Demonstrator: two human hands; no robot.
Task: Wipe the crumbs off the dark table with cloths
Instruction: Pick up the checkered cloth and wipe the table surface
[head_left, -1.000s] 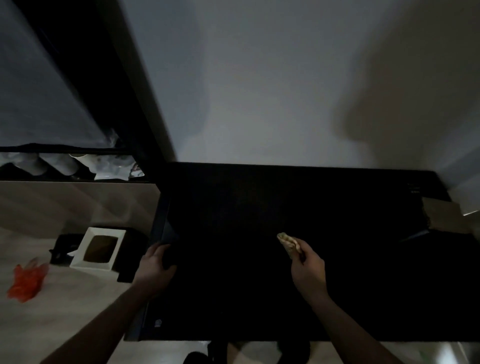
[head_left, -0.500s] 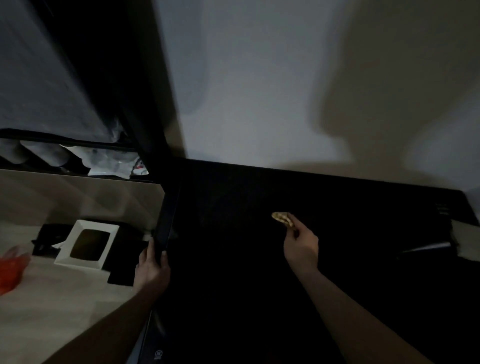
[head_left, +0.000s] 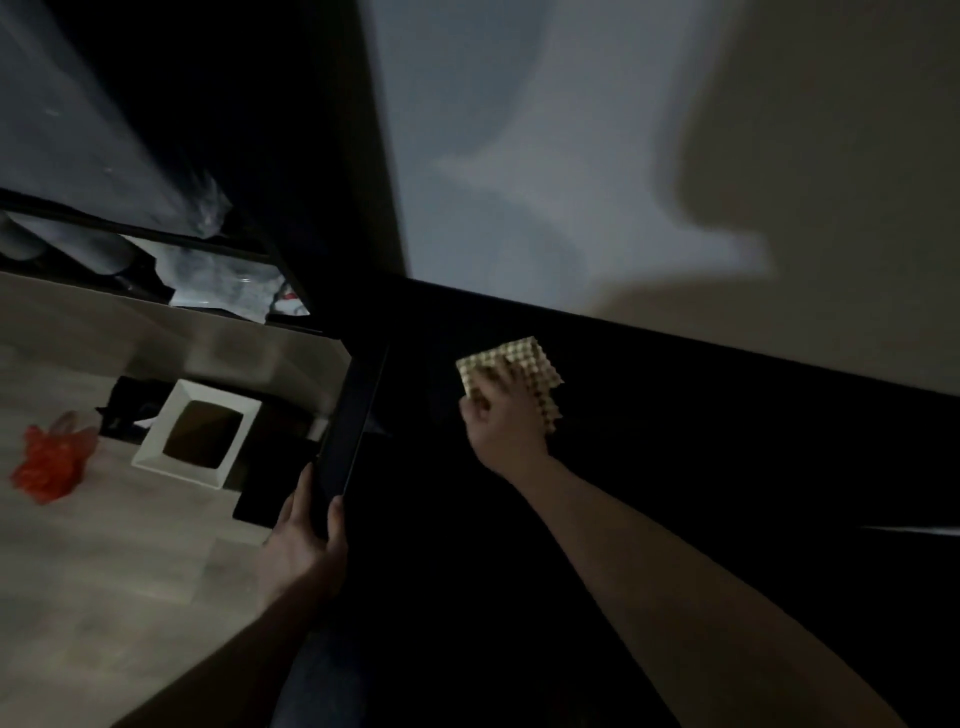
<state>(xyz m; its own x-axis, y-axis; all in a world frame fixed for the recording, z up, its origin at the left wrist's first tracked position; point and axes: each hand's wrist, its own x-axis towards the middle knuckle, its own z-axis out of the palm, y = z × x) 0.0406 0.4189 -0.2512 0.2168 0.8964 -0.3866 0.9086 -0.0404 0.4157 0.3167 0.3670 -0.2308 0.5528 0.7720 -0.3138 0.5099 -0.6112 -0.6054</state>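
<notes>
Cloth work at the far left part of the table. Pale, waffle-textured, roughly square cloth (head_left: 524, 371) spread flat on the dark, smooth tabletop (head_left: 675, 467), near the back edge by the wall and not far from the left corner. Right hand (head_left: 501, 415) laid on top of it, fingers extended and pressing down through the fabric, not clenched; far and right margins of the cloth showing beyond the fingers. Left hand (head_left: 304, 540) at the near left rim of the table, fingers curled around the edge, thumb side on the outside, seemingly bracing.

Likely handling of the cloth: light, soft, limp, prone to bunching or folding under if pushed from one corner only. Best controlled with a flat palm over the middle, fingers fanned toward the leading edge, so that the whole sheet drags evenly. Textured weave probably good at catching crumbs; smooth dark surface probably slick, so little resistance to a long stroke. For lifting, a pinch at a gathered fold rather than a single corner, to keep collected crumbs inside.

Crumbs themselves not discernible on so dark a surface in this dim light. Progress therefore hard to judge.

Elsewhere: white square-rimmed bin (head_left: 200, 434) with a dark opening on the pale floor left of the table, crumpled orange-red bag (head_left: 49, 462) further left, shelf with pale bundled items (head_left: 228, 280) beyond.
</notes>
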